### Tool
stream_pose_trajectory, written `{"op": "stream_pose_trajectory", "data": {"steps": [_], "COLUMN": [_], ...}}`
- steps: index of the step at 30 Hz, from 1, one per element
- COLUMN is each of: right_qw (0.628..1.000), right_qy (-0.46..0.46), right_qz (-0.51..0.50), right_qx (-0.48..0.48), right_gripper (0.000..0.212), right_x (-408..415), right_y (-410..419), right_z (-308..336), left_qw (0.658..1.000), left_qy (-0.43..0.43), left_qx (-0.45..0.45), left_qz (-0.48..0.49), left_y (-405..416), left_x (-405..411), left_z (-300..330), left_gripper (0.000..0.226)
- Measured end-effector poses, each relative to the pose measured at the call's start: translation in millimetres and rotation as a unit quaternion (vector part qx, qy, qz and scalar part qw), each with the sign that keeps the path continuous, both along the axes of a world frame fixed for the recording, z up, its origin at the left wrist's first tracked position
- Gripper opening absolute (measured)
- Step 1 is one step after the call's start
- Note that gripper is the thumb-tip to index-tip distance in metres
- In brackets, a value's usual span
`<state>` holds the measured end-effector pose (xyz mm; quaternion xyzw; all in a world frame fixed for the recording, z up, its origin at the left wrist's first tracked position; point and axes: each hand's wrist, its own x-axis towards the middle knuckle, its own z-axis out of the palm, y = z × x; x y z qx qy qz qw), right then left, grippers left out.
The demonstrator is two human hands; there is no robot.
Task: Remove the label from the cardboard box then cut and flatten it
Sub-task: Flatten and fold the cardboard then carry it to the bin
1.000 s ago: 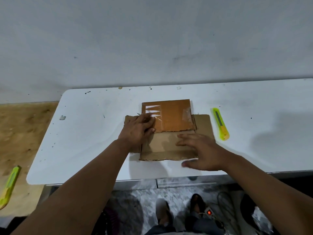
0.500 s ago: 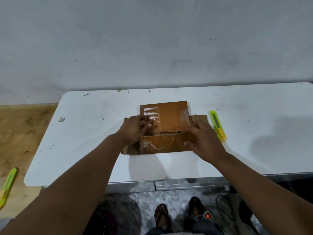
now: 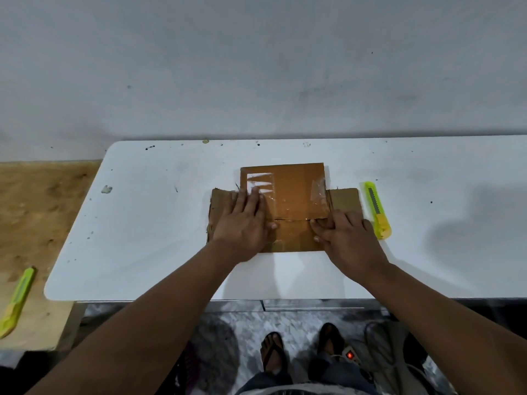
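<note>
1. Here, in the head view, the cardboard box (image 3: 288, 206) lies collapsed near the middle of the white table (image 3: 142, 223), with its near flap folded up over the body so the two flaps meet along a seam.
2. The left hand (image 3: 245, 223) lies flat with straight fingers, pressing the box's left side; it grasps nothing.
3. The right hand (image 3: 346, 238) rests on the right side with fingers bent, fingertips pushing on the folded flap by the seam; whether it pinches an edge I cannot tell.
4. A yellow utility knife (image 3: 376, 213) lies just beside the right hand; a second knife (image 3: 17, 300) sits on the wooden surface (image 3: 34, 212) at far left.
5. Risk, as I judge it: shiny tape (image 3: 318, 189) and springy creases may lift the flap once pressure eases; a sideways sweep could knock the knife.
6. A second ago the near flap lay open toward the person; now it is folded over, and both hands have shifted onto it.
</note>
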<state>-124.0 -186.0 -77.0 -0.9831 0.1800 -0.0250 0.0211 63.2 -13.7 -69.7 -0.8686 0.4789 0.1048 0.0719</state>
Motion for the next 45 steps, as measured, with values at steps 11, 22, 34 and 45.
{"op": "stream_pose_trajectory", "data": {"steps": [11,22,34,45], "right_qw": [0.972,0.816,0.906,0.947], "right_qy": [-0.106,-0.226,-0.211,-0.080], "right_qz": [-0.096,-0.348,-0.114,-0.109], "right_qx": [0.185,0.403,0.349,0.293], "right_gripper": [0.031,0.048,0.036,0.038], "right_x": [-9.2,-20.2,-9.7,31.2], "right_y": [-4.6,2.2,23.0,-2.6], "right_z": [18.1,32.6,26.6,19.1], "left_qw": [1.000,0.999,0.999,0.998], "left_qy": [0.014,0.010,0.006,0.017], "left_qx": [-0.003,-0.038,-0.044,-0.059], "left_qz": [0.005,-0.009,-0.010,0.000], "left_y": [-1.1,0.5,1.5,0.8], "left_x": [-6.3,-6.5,-6.7,-5.4], "left_z": [-2.9,-8.1,-9.4,-13.8], "left_gripper": [0.056,0.053,0.063,0.058]}}
